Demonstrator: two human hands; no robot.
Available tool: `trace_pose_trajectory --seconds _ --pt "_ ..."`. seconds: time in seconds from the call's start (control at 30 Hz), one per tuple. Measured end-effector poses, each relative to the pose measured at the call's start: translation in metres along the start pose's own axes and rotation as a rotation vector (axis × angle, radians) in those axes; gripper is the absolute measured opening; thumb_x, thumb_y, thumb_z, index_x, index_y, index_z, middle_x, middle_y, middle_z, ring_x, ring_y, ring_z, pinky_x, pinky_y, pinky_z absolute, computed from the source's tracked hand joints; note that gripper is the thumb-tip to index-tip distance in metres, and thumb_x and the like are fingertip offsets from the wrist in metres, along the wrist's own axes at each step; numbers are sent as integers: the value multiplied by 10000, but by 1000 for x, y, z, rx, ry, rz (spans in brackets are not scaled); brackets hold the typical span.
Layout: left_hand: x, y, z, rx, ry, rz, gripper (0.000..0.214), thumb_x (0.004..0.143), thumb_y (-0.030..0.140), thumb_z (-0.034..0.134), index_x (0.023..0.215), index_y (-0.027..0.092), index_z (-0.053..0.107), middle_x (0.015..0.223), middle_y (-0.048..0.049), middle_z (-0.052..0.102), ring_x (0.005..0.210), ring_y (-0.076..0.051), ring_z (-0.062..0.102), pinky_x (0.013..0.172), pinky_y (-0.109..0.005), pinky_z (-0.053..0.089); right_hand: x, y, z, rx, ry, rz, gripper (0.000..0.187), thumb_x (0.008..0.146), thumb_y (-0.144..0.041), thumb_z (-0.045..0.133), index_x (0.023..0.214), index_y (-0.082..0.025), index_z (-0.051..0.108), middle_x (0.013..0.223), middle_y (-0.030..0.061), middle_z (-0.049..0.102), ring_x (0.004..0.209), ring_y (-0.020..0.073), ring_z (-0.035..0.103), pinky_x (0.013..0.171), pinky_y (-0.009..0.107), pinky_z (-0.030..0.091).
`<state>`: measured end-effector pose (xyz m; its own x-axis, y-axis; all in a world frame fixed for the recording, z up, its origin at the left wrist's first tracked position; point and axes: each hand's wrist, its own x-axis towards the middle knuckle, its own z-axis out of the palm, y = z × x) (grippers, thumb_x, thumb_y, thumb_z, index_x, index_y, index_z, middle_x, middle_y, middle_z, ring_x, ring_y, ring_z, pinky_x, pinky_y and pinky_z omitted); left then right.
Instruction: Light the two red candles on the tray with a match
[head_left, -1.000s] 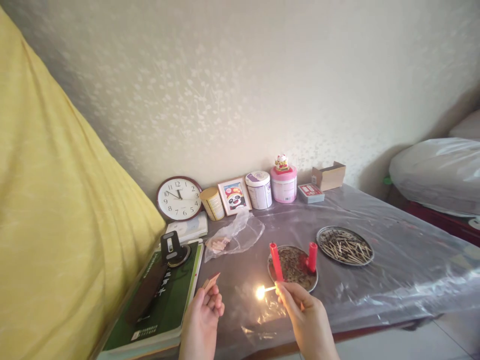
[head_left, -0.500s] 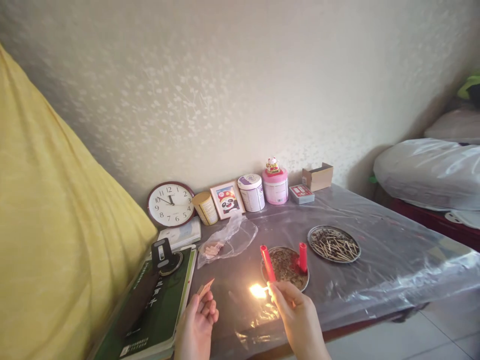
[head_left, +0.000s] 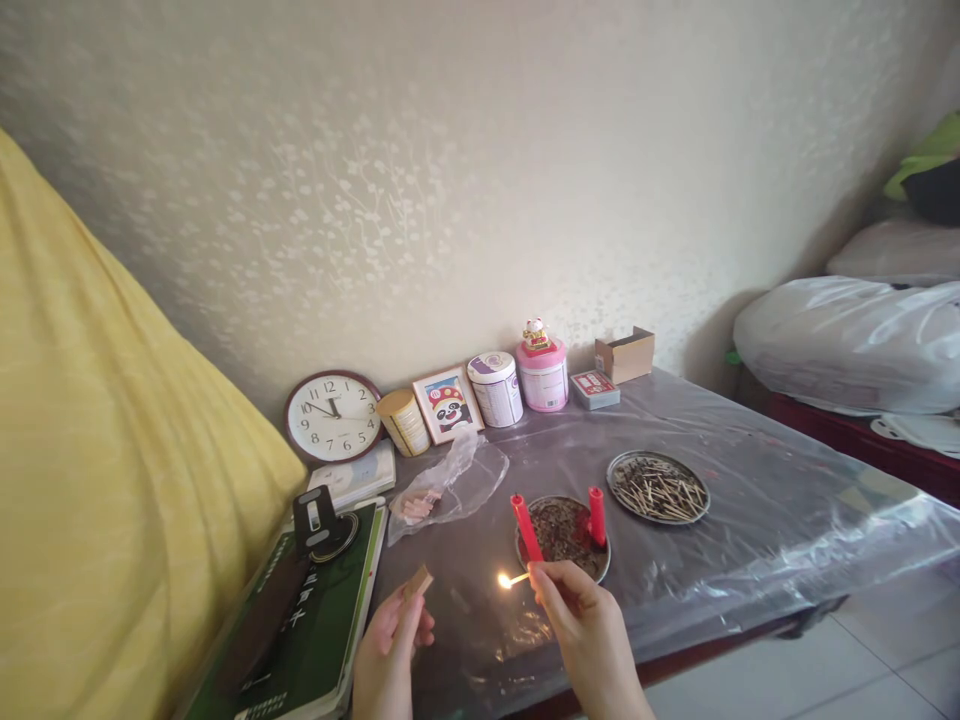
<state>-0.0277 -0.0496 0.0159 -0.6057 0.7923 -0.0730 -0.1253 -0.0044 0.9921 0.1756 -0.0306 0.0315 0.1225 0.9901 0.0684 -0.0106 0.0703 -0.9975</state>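
- Pinching a lit match [head_left: 516, 578] between thumb and fingertips, my right hand [head_left: 581, 625] holds it low over the plastic-covered table [head_left: 765, 500], flame end pointing left, just below the wick end of the leaning red candle [head_left: 526, 528].
- Flame is the change — half a second ago it flared wide and bright; now it has shrunk to a small steady point at the match head, so the burn looks to have moved onto the wood.
- My left hand [head_left: 390, 650] is closed on a small tan matchbox [head_left: 420, 581], gripped between thumb and fingers and raised a little higher than it was a second ago; I think it is a matchbox, though it shows too small to be sure.
- Both candles stand in the round metal dish [head_left: 564, 530]: the left one tilted toward me, the upright red candle [head_left: 597, 516] at the dish's right side. Neither wick shows a flame.
- Match and leaning candle are near but apart — no contact that I can see.
- Beside that dish, further right, a second tray of loose matchsticks [head_left: 658, 487]; to my left a green book [head_left: 300, 630] with a crumpled clear bag [head_left: 450, 485] behind it.
- Along the wall: a wall clock [head_left: 334, 416], a framed panda picture [head_left: 448, 404] and a white tin [head_left: 495, 388].
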Motion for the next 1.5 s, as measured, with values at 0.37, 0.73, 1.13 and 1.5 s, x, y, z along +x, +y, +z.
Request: trace_pose_trajectory --seconds 0.37,0.73,1.13,1.5 --pt "2 -6 -4 -151 -27 -120 571 535 540 810 928 143 688 729 -25 649 591 -167 590 520 -281 491 3 -5 4 -85 31 -161 362 849 -516 558 730 -192 664 644 11 582 604 136 485 565 207 377" --pt "10 -16 -8 -165 -36 -105 496 565 509 804 853 124 678 723 -53 661 598 -190 613 500 -298 496 14 -31 0 -84 111 -268 312 892 -444 533 754 -182 633 657 7 587 603 129 504 563 208 385" --pt "5 -1 -5 -196 -12 -112 513 506 528 824 804 131 692 690 -45 653 556 -171 595 473 -288 485 18 -52 -7 -76 175 -370 261 898 -387 538 758 -183 621 677 8 607 596 123 541 558 198 418" --pt "4 0 -4 -184 -13 -78 513 484 545 823 769 136 701 682 -49 649 553 -179 592 473 -296 479 19 -56 -11 -309 199 -577 187 916 -289 528 780 -199 620 756 17 635 678 134 584 647 223 441"
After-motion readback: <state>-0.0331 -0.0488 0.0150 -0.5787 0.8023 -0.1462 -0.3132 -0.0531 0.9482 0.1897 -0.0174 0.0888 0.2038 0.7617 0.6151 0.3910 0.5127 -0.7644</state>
